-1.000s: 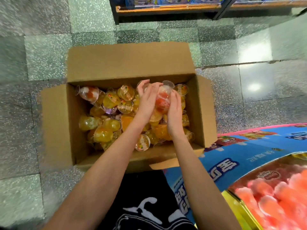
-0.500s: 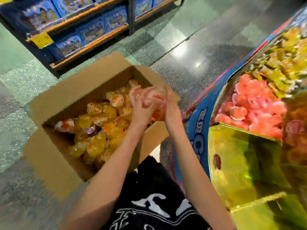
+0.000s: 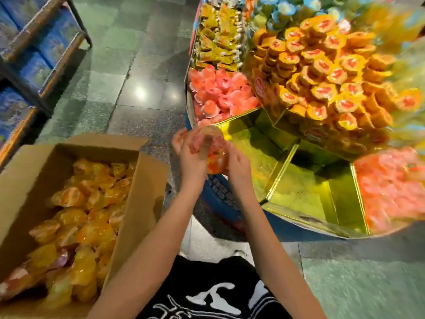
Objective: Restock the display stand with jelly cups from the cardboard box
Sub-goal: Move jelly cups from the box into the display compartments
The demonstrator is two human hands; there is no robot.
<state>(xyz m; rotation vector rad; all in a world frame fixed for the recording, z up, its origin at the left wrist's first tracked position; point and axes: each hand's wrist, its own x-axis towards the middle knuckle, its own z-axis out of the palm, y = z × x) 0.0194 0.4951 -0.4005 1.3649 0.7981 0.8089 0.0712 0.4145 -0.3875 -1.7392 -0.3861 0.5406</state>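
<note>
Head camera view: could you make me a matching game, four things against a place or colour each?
Things:
1 cardboard box
2 jelly cups
3 nearest stand compartment
4 shelf packs

Matches:
A shiny gold
B blue, far left
C on the floor, left of the arms
D cupped between left hand and right hand

Pairs: 1-C, 2-D, 3-A, 4-B
</note>
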